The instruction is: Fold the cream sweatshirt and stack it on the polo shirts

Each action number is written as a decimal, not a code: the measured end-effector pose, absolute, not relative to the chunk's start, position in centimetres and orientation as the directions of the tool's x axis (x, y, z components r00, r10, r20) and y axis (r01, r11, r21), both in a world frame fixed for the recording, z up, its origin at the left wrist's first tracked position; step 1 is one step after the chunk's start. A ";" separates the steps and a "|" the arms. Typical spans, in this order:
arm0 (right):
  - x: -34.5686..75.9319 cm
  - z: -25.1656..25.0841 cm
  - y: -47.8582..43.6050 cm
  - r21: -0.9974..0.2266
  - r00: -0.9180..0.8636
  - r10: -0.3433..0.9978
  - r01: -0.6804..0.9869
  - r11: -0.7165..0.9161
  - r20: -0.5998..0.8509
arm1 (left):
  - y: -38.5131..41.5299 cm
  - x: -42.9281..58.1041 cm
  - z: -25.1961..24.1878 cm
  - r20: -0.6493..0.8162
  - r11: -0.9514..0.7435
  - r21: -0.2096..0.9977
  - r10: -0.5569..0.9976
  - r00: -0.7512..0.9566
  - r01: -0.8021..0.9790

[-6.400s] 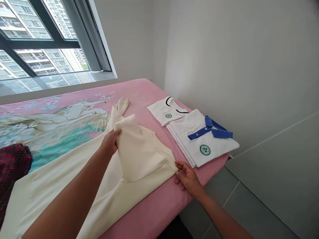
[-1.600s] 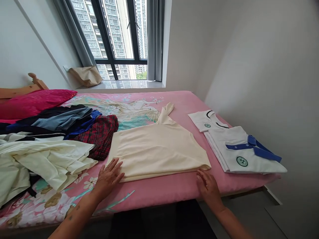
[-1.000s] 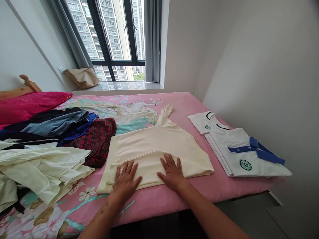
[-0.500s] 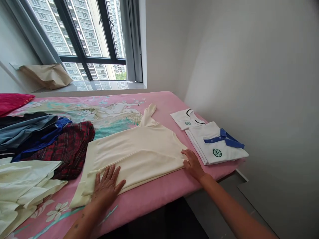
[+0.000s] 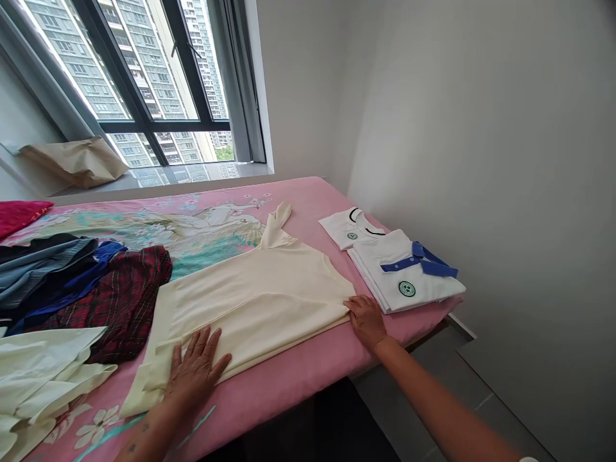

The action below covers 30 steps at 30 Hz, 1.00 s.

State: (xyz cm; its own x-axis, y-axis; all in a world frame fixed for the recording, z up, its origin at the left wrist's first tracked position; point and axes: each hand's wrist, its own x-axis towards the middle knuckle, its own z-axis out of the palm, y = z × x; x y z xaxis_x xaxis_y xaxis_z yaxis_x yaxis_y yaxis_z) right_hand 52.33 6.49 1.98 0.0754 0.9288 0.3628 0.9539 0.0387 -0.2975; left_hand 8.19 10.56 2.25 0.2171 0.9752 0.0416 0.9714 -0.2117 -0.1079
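A cream garment [image 5: 255,298], folded over once, lies across the pink bed [image 5: 308,366] near its front edge. My left hand [image 5: 195,369] rests flat on the garment's left end, fingers spread. My right hand [image 5: 366,319] lies at the garment's right edge, its fingers curled against the fabric corner. Whether it grips the cloth I cannot tell. A narrow strip of the garment [image 5: 276,224] sticks out toward the window.
Two folded white polo shirts [image 5: 404,273] lie at the bed's right edge, one with a blue collar. A red plaid cloth [image 5: 122,301], dark clothes [image 5: 43,269] and a cream pile [image 5: 38,372] sit at left. A brown paper bag [image 5: 77,160] rests on the window sill.
From the garment's middle my hands slid apart, the left to its left end, the right to its right edge. The view swung right, hiding the pink pillow.
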 end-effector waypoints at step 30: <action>41.6 -1.4 11.8 -0.132 -0.367 0.921 0.914 0.383 0.129 | 10.7 6.9 2.0 0.029 0.016 -0.053 0.999 -0.015 0.998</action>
